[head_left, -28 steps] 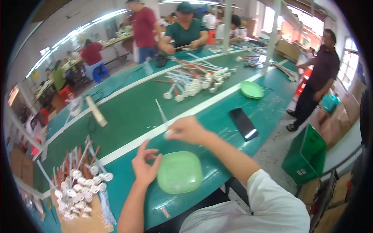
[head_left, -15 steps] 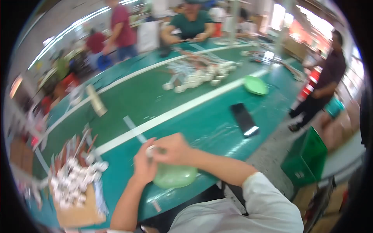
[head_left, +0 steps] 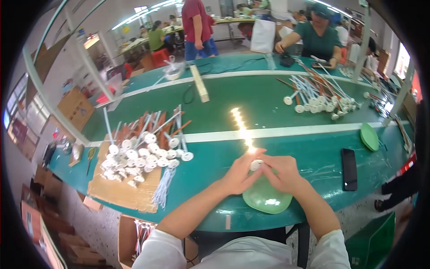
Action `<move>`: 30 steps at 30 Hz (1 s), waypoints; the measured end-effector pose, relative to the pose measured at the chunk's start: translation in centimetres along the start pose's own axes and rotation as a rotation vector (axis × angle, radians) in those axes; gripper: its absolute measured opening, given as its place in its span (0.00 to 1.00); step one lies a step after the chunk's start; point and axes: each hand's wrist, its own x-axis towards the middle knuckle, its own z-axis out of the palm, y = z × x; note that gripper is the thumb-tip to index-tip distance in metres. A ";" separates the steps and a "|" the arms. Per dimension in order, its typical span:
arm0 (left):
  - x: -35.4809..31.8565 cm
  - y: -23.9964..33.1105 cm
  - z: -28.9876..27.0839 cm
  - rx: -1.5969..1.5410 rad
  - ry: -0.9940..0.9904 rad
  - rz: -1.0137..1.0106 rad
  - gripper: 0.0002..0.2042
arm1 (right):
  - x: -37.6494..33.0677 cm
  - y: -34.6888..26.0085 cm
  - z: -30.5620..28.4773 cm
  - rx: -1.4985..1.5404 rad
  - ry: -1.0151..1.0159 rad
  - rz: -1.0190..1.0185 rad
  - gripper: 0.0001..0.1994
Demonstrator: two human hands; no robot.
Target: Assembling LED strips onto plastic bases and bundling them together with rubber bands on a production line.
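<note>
Shifted right to lower centre, left hand point(head_left: 242, 174) and right hand point(head_left: 283, 172) clamp fingers on the white cap point(head_left: 256, 165), likely the best hold for a seemingly light, bendy glowing strip point(head_left: 242, 130).

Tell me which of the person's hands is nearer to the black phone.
The right. The right hand, at a small white disc, is left of the black phone and apart from it. The left hand, at the same disc, is farther left.

Strip point(head_left: 240, 127) now lit, dark before. Hands point(head_left: 284, 172), first apart, now together at its white disc point(head_left: 256, 165). Cardboard box point(head_left: 126, 240) now in view below near edge of counter point(head_left: 313, 148).
</note>
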 end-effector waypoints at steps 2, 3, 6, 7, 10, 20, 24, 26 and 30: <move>0.3 -0.3 -0.1 -0.188 -0.011 -0.034 0.24 | 0.1 0.1 -0.1 0.013 -0.024 -0.034 0.10; 0.3 -0.4 0.0 -0.170 -0.002 -0.042 0.24 | 0.1 0.2 -0.1 0.000 -0.042 -0.047 0.10; 0.3 0.0 -0.1 -0.158 -0.033 -0.060 0.20 | -0.1 0.0 -0.4 -0.014 -0.096 0.034 0.10; 0.2 0.0 -0.1 -0.146 -0.029 -0.063 0.20 | -0.2 0.1 -0.4 -0.006 -0.095 0.024 0.10; 0.1 -0.2 0.4 -0.059 0.033 0.052 0.20 | -0.1 -0.4 0.0 0.029 -0.056 0.040 0.08; 0.3 -1.3 -0.3 -0.126 0.129 -0.040 0.10 | 0.4 -1.7 -3.5 -0.001 -0.610 0.107 0.17; 0.2 -0.6 0.1 -0.258 0.119 -0.117 0.10 | 0.0 -1.2 -3.0 0.058 -0.917 0.134 0.14; 0.3 0.0 0.2 -0.274 0.120 -0.123 0.09 | -0.2 -1.0 -2.9 0.110 -0.986 0.202 0.12; 0.3 0.7 0.5 -0.313 0.105 -0.149 0.09 | 0.0 -1.1 -2.8 0.153 -1.060 0.232 0.06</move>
